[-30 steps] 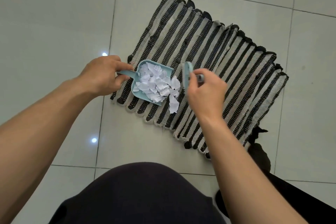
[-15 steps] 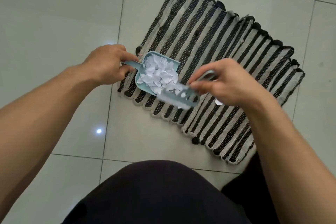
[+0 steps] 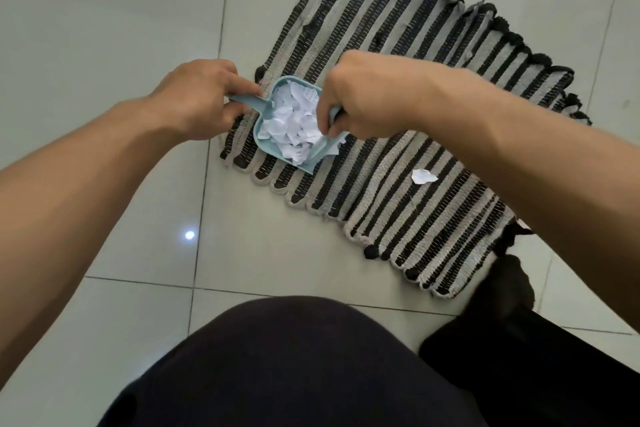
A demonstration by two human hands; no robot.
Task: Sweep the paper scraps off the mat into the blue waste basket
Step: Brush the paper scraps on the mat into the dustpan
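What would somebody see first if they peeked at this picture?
Probably the heap of white paper scraps in the little blue dustpan, at the near left corner of the striped mat. The left hand holds its handle; the right hand reaches over it. One scrap lies alone on the mat, further right.

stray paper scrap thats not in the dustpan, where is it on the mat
In the head view the stray paper scrap lies on the striped mat, right of the dustpan and apart from it, just below the right hand's forearm.
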